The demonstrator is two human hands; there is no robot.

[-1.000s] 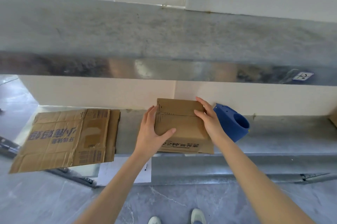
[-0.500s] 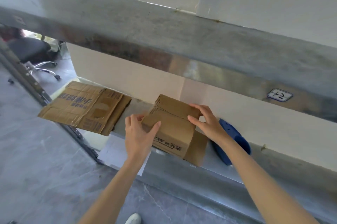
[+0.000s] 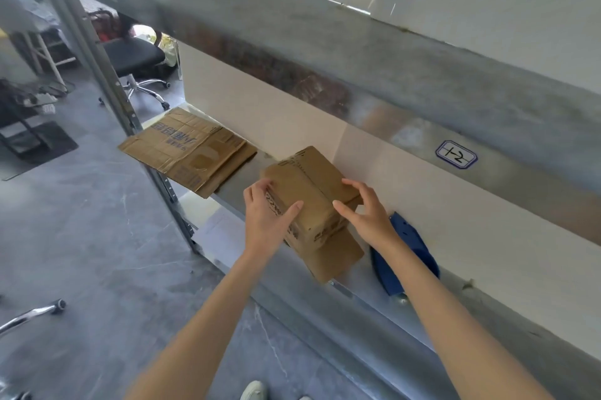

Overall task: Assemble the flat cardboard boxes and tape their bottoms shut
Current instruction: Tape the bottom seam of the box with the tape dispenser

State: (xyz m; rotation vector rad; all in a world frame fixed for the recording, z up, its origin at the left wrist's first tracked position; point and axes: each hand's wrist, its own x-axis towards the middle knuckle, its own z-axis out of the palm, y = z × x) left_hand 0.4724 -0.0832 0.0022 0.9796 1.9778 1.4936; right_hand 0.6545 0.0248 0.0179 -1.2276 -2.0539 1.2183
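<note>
Head view: the left hand (image 3: 265,224) curls its fingers round the cardboard box (image 3: 313,191) on the shelf (image 3: 364,299). The right hand (image 3: 369,216), fingers spread, clasps its right edge

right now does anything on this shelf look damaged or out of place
The flat cardboard sheet on the left is creased, tattered and juts past the shelf front. The box being held looks worn too.

A small brown cardboard box (image 3: 312,191), folded into shape, with dark print on its side, sits tilted on the metal shelf (image 3: 364,305). One loose flap sticks out toward the shelf's front edge. Well apart to its left, a larger flattened box (image 3: 185,149) lies flat, overhanging the shelf edge.
</note>
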